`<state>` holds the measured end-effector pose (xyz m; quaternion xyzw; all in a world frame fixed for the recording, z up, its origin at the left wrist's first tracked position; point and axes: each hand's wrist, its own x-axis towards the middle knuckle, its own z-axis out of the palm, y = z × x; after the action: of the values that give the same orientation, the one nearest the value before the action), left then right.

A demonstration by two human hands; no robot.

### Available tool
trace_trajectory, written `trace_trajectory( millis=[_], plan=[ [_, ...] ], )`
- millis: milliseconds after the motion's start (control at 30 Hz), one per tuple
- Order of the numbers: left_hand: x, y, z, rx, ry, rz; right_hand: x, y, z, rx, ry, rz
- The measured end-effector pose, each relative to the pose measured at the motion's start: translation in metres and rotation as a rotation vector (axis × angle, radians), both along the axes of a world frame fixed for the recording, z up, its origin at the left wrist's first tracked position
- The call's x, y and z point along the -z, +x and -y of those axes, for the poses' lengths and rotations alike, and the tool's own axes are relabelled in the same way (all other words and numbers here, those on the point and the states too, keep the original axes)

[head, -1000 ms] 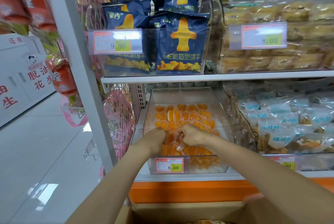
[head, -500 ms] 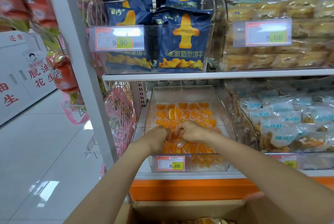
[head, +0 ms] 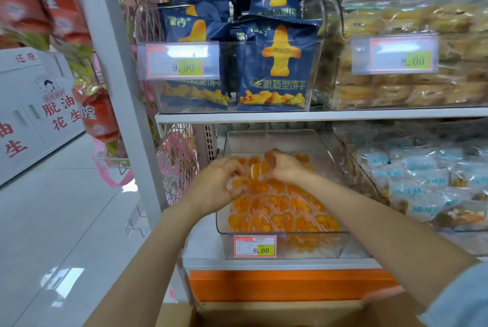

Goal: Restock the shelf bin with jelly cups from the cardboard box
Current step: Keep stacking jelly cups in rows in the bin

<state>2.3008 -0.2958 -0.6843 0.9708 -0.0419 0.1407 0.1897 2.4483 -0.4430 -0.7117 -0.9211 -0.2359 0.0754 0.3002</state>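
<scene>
A clear shelf bin (head: pixel 340 234) on the lower shelf holds several orange jelly cups (head: pixel 280 207) in a packed layer. Both my hands reach into its middle. My left hand (head: pixel 219 186) has its fingers curled round a jelly cup at the left side of the layer. My right hand (head: pixel 286 168) grips jelly cups a little farther back. One cup (head: pixel 254 170) stands on edge between the two hands. The open cardboard box (head: pixel 277 313) lies at the bottom edge of the view, its contents out of sight.
A price tag reading 8.60 (head: pixel 254 246) is on the bin's front. Blue snack bags (head: pixel 277 67) fill the bin on the shelf above. Bins of wrapped snacks (head: pixel 422 181) stand to the right. A white upright post (head: pixel 124 104) and an aisle floor (head: pixel 58 221) lie left.
Both hands have moved from the front part of the bin toward its middle and back, still close together over the jelly cups.
</scene>
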Motion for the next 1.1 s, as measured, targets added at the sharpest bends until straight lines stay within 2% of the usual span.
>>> trace_trajectory(
  millis=[133,233,433,667,933,1033,1100],
  plan=[
    [0.011,-0.005,-0.018,-0.093,0.037,0.068,0.009,0.001,-0.007,-0.024,-0.058,0.103],
    [0.019,-0.009,-0.027,-0.136,-0.007,0.012,0.004,0.006,-0.014,-0.074,-0.081,0.179],
    [0.026,-0.012,-0.031,-0.067,-0.07,-0.041,-0.008,0.018,-0.063,0.01,0.098,0.099],
    [0.026,-0.01,-0.031,-0.057,-0.13,-0.077,0.012,0.023,-0.096,0.112,0.046,0.155],
    [0.024,-0.017,-0.025,-0.059,-0.103,-0.084,0.016,0.025,-0.096,0.141,0.165,0.103],
    [0.014,-0.026,-0.021,-0.056,-0.047,-0.014,0.006,0.011,-0.081,0.096,0.301,0.074],
    [0.007,-0.035,-0.013,-0.024,0.032,0.058,-0.008,-0.017,-0.051,0.04,0.336,0.195]
  ],
)
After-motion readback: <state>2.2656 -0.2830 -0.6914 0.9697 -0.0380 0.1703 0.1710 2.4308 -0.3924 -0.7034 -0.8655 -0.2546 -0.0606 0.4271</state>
